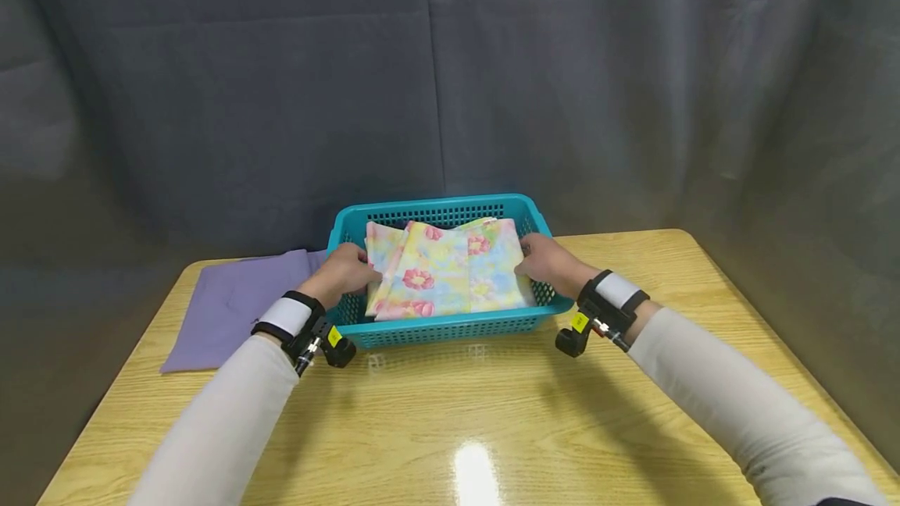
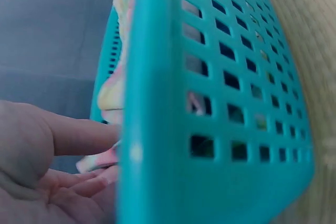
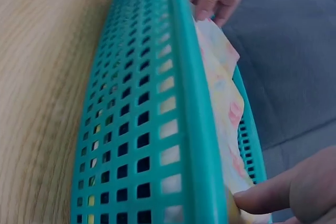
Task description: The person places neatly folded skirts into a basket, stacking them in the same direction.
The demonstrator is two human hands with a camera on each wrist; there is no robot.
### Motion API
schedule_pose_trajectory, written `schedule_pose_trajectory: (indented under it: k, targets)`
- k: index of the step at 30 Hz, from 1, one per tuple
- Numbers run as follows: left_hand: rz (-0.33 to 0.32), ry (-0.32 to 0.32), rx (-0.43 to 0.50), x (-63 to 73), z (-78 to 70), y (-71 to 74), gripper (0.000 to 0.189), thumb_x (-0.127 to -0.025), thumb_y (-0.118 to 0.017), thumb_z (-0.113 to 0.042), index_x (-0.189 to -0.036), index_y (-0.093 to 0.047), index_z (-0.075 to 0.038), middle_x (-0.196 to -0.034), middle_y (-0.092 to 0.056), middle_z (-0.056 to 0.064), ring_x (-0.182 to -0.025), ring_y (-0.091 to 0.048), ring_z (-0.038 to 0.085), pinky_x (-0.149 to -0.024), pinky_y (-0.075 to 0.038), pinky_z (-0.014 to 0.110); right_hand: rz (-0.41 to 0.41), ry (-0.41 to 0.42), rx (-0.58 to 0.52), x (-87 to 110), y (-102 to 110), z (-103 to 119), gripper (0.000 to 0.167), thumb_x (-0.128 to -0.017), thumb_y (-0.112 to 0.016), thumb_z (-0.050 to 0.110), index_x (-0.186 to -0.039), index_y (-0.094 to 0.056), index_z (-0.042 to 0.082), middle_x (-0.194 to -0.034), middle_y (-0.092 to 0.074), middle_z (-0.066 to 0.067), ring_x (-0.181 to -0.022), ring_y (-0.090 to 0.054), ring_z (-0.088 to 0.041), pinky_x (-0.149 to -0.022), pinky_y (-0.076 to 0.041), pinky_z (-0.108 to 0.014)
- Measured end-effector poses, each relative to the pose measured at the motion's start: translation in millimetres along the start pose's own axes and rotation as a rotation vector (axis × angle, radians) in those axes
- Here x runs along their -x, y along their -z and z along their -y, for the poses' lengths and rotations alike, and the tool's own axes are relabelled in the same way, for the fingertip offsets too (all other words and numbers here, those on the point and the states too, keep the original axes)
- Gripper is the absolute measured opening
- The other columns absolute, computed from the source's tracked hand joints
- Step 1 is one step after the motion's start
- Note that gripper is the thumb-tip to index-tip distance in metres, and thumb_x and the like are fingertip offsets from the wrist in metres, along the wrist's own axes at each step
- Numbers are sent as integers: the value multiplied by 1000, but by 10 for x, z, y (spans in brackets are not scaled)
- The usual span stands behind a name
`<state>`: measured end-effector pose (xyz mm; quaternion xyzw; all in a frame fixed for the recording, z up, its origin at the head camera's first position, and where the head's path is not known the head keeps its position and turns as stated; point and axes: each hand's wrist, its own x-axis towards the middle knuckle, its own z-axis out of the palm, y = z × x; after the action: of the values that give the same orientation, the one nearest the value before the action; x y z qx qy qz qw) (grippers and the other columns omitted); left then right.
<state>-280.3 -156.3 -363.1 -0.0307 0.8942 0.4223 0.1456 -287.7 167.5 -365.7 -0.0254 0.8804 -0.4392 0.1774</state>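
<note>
A folded floral cloth point(image 1: 439, 272), pastel yellow, blue and pink, lies within a teal plastic basket point(image 1: 450, 332) with perforated walls. At the cloth's left edge my left hand point(image 1: 343, 272) pinches it between thumb and fingers, just inside the basket's left end. In the left wrist view, the cloth's edge point(image 2: 100, 159) shows between the thumb and the fingers below it. My right hand point(image 1: 551, 262) grips the right edge, its thumb on the cloth; its fingers are mostly hidden. The right wrist view shows that thumb against the cloth point(image 3: 233, 153), behind the basket rim.
A folded purple cloth point(image 1: 235, 307) lies on the wooden table point(image 1: 450, 412), left of the basket and partly behind my left arm. Grey curtain point(image 1: 450, 84) hangs behind the table and along its sides. Other items show through the basket's holes.
</note>
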Motion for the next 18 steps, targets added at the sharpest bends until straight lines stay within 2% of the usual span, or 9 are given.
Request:
schedule_pose_trajectory:
  k: [4,6,11,14,18]
  targets:
    - [-19,-97,-113,173,-3,85,45,-105,-62,-9,-143,-55,14,-123,-71,27,-101,-73,32,-84,-59,36,-41,98,120,162,-14,-2,53,-107,-54,-2,-155,-35,-14,-149,-50,-35,-134,-55,-45,-114,-49,-58]
    - [-36,-152,-155,283,17,141,49,-105,-62,-11,-147,-52,12,-124,-71,27,-102,-71,33,-78,-55,34,-88,180,202,250,-36,6,55,-106,-56,-1,-155,-35,-14,-150,-50,-35,-138,-54,-48,-115,-48,-60]
    - [-120,-335,-164,571,146,250,38,-106,-62,-11,-140,-61,6,-125,-71,26,-111,-69,40,-86,-58,47,-196,454,318,498,-177,77,50,-102,-66,0,-147,-49,-13,-145,-55,-33,-132,-58,-47,-110,-53,-58]
    - [-227,-449,-183,743,281,291,31,-106,-64,-8,-133,-66,5,-121,-73,25,-109,-71,41,-93,-59,56,-190,616,317,672,-354,167,44,-101,-69,2,-143,-56,-8,-143,-59,-26,-130,-60,-43,-109,-55,-54]
    - [-417,-539,-254,902,537,375,23,-101,-68,-1,-122,-71,7,-110,-76,25,-99,-75,41,-88,-62,59,-133,816,359,840,-675,291,41,-100,-73,4,-139,-60,-1,-141,-63,-16,-132,-62,-33,-110,-55,-47]
